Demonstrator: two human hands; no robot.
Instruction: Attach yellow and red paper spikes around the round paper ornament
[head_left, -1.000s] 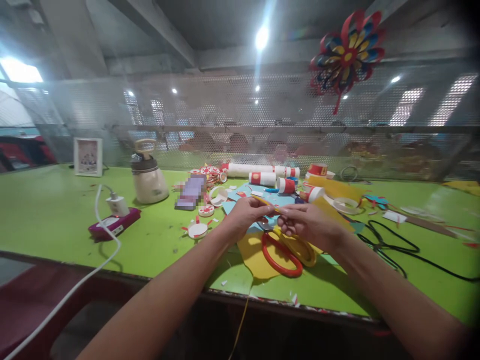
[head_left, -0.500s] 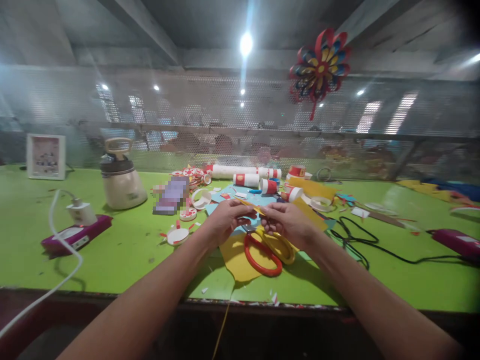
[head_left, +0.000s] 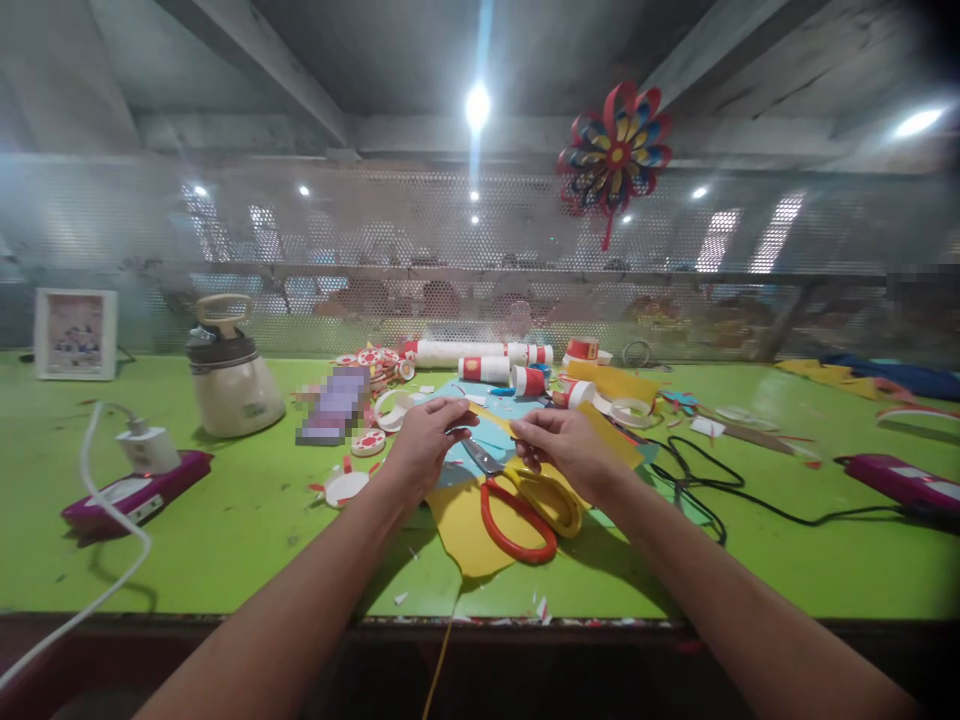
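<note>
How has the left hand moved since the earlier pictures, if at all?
Yes: the left hand has moved left, judged against the scissors on the table.

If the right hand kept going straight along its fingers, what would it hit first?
Likely the left hand, facing the right hand across a gap, with the yellow strip showing between them. Depth is unclear in this single view, so it might pass above or below instead.

The single camera sits on the person's head, facing forward and tilted slightly down across the desk (head_left: 210,560). Arms (head_left: 300,570) reach in close from both lower corners, fingers (head_left: 453,409) mid-frame; farther off, mesh (head_left: 337,230) spans the frame beneath the ceiling (head_left: 420,50).
</note>
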